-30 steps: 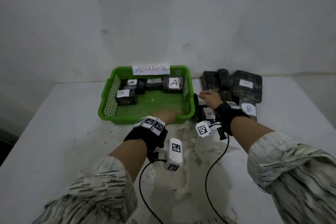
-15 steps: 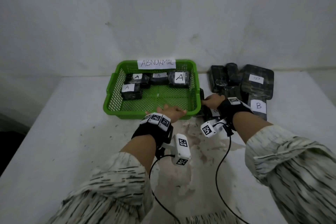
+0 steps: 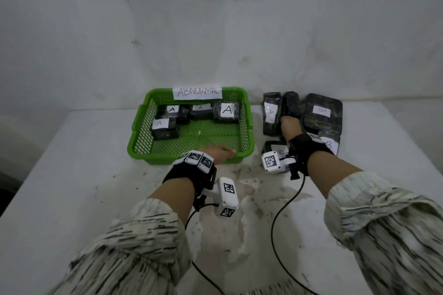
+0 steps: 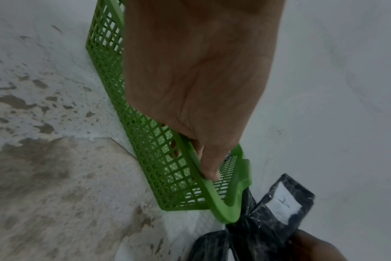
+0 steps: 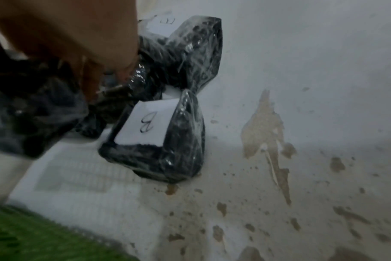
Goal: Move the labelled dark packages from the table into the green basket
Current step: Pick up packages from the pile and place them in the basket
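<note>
The green basket point(image 3: 138, 127) stands mid-table and holds several dark packages labelled A point(image 3: 226, 112). My left hand point(image 3: 220, 152) grips its near rim point(image 4: 221, 211), with the fingers point(image 4: 209, 167) curled over the edge. Right of the basket lies a pile of dark plastic-wrapped packages. My right hand point(image 3: 288, 127) reaches into that pile. It holds the right edge of a package labelled A point(image 3: 271, 115), which is tipped up beside the basket's right wall point(image 4: 283, 203). In the right wrist view the fingers point(image 5: 89, 76) curl down onto dark wrap, and the grip itself is blurred.
Other packages lie round my right hand: an unlabelled one point(image 3: 291, 104), a large flat one with a label point(image 3: 322, 112), one labelled B point(image 5: 179, 141) under the wrist, and one point(image 3: 275, 148) by the basket's near right corner. The white tabletop point(image 3: 251, 199) is stained and chipped.
My right hand has moved from the near package by the basket's corner back into the pile. The left package there now shows its A label. My left hand stays on the rim.
</note>
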`<state>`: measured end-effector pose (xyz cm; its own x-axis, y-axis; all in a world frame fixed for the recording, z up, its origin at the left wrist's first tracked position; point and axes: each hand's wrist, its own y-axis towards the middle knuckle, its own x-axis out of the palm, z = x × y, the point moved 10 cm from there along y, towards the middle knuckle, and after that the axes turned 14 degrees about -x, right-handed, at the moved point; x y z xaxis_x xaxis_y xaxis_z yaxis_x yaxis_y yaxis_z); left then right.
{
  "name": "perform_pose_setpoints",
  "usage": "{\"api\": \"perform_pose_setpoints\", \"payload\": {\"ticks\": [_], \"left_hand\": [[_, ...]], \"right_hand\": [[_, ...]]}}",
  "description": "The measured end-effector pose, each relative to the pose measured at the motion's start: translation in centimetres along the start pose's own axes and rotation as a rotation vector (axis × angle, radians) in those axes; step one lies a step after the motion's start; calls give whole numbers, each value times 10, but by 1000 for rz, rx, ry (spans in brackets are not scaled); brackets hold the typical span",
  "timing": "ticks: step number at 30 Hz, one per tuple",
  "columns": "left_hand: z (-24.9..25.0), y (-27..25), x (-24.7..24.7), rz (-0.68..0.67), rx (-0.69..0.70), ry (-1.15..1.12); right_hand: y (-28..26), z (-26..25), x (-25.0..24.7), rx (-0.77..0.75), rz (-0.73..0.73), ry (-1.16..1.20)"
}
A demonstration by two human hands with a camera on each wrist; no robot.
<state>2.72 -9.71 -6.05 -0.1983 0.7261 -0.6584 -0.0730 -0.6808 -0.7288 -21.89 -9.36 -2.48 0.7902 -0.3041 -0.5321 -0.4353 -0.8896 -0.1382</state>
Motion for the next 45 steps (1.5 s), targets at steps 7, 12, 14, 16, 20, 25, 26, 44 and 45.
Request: {"api": "perform_pose_setpoints", "payload": {"ticks": [7, 12, 14, 16, 20, 25, 26, 44, 45], "left_hand": [[21, -40, -49, 60, 146, -621], [32, -61, -79, 15, 392, -1141], [28, -62, -86, 33, 424, -1215], [19, -63, -90, 73, 427, -1268], [6, -76, -94, 137, 452, -1298], [2, -86, -91, 105, 467, -1291], [0, -86, -92, 115, 467, -1289], [5, -94, -77, -110, 483, -1193], [7, -94, -74, -131, 487, -1165]], "right_hand": [[-18, -34, 25, -32, -236, 518], [-55, -69, 59, -58, -483, 509], [-67, -81, 70, -57, -519, 536], [-77, -93, 79, -48, -521, 570], [-84, -114, 91, -131, -510, 521], [-85, -134, 80, -339, -320, 438], [-86, -136, 80, -354, -307, 437], [-94, -114, 84, -168, -374, 704], [-93, -115, 83, -169, -360, 723]]}}
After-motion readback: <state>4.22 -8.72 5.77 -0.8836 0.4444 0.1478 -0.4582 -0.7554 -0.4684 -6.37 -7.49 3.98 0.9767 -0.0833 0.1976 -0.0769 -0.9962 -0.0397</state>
